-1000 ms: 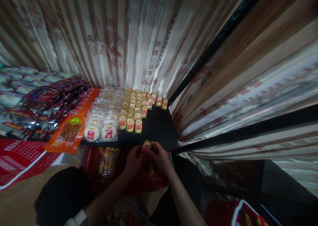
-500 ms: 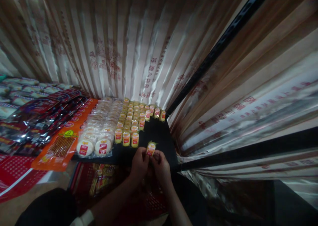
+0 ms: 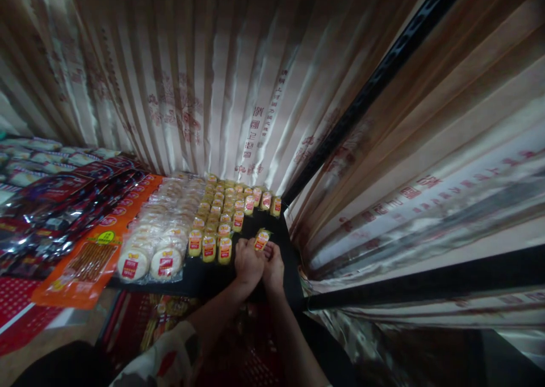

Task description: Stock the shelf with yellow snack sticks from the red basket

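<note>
A small yellow packaged cake (image 3: 261, 239) with a red and white label is held upright between my two hands, above the black shelf surface (image 3: 275, 228). My left hand (image 3: 249, 263) is closed on its lower left side. On its lower right, my right hand (image 3: 273, 268) has its fingers bent against the same packet; some fingertips are hidden. Just left of my hands stand rows of matching yellow packaged cakes (image 3: 225, 249), with a few more along the back edge.
Clear-wrapped round white cakes (image 3: 166, 264) stand in two rows to the left, beside orange snack bags (image 3: 87, 262) and dark shiny packets (image 3: 63, 205). Below the shelf is a red basket (image 3: 121, 319) with more packets. Pleated curtains (image 3: 238, 92) and black poles (image 3: 361, 103) enclose the back and right.
My hands have moved forward with the cake, further over the black surface. The left hand now overlaps the right more closely. The whole view has shifted slightly.
</note>
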The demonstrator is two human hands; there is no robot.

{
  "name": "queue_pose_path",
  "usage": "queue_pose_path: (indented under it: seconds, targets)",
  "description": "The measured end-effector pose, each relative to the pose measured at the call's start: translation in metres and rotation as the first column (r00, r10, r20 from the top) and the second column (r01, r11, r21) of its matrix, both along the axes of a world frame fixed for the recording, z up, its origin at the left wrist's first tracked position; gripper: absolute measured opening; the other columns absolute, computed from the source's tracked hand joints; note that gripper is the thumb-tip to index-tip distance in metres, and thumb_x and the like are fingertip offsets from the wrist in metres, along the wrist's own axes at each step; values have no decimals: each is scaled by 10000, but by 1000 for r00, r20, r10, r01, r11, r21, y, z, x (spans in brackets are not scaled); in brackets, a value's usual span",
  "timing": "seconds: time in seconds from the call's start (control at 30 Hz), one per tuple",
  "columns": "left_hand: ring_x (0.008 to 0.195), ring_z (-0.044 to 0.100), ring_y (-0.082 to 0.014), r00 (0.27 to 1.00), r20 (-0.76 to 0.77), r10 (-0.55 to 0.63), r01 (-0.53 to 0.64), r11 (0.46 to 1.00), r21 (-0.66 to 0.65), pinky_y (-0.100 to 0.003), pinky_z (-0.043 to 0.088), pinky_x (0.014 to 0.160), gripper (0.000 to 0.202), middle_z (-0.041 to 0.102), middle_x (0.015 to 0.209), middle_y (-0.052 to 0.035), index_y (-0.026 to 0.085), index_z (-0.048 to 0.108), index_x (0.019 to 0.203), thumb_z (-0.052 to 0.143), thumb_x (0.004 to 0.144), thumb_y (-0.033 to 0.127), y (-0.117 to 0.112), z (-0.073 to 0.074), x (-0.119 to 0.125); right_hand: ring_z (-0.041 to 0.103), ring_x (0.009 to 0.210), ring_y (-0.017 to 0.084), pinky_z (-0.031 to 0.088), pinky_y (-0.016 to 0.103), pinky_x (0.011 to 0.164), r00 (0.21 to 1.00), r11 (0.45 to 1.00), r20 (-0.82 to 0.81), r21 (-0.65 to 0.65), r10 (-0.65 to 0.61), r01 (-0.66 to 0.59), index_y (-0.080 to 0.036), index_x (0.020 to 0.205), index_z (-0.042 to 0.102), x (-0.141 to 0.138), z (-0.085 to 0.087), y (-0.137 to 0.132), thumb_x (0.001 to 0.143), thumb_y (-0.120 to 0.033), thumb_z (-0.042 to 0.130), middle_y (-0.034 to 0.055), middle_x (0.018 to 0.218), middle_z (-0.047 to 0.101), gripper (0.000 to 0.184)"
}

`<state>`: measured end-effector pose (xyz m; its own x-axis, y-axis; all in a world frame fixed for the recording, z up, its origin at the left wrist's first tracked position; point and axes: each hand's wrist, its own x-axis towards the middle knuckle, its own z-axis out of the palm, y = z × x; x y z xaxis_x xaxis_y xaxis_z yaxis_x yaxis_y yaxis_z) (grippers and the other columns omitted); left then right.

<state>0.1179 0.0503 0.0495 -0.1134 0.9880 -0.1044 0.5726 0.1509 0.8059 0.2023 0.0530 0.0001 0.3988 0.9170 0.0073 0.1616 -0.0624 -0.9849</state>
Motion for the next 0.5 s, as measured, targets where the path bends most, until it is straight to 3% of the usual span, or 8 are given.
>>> queue_pose_path:
  seconds: [0.27,0.5]
  targets:
    - [1002,544,-231,987,149,57,-47,997,-67,-317,415,893,294,554,1081,-126,152,590,1030,431,789,96,36,10,18,659,752,183,509,280,677,975,998,221,-48,-19,30,-206,944,544,6,14,37,659,-284,552,46,845,694,296]
    - [998,562,-274,979,190,68,-65,998,-18,-359,406,884,235,583,1043,-160,115,584,952,443,772,60,65,1,25,640,743,186,471,270,656,921,997,388,-41,-44,65,-198,988,558,7,10,63,675,-355,550,34,863,682,350]
